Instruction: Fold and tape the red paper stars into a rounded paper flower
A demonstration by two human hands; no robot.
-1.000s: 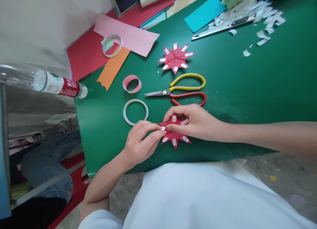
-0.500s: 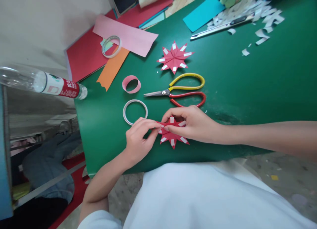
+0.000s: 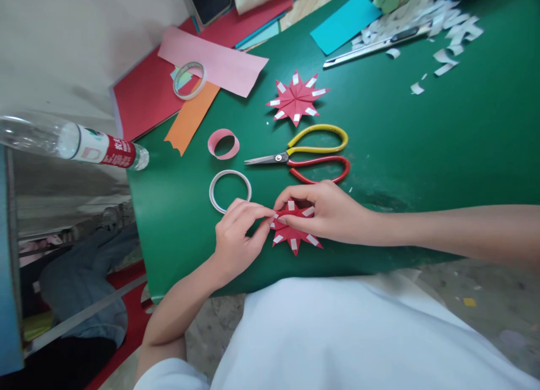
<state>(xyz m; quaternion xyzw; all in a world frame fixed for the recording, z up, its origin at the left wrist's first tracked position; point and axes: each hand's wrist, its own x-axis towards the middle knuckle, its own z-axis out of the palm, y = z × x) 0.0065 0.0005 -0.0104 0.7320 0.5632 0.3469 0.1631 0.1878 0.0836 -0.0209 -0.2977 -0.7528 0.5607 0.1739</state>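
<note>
A red folded paper star (image 3: 296,238) with white strips on its points lies near the table's front edge. My left hand (image 3: 242,238) pinches the star's left tip between thumb and fingers. Over the star's upper part, my right hand (image 3: 323,210) grips it with thumb and fingers near the same tip; its palm side hides part of the paper. A second red star (image 3: 296,98) lies farther back. Between the two stars are scissors (image 3: 280,158) with one yellow and one red handle. A white tape ring (image 3: 212,194) lies just beyond my left hand.
A pink paper ring (image 3: 214,145), an orange strip (image 3: 189,120) and a plastic bottle (image 3: 105,148) are on the left. Pink paper (image 3: 228,66) lies behind them. A cutter (image 3: 375,45), blue paper (image 3: 346,24) and white scraps (image 3: 447,30) lie at the back right.
The star between my hands has shifted very slightly, and my left fingertips remain at its left tip. Both hands keep their grip.
</note>
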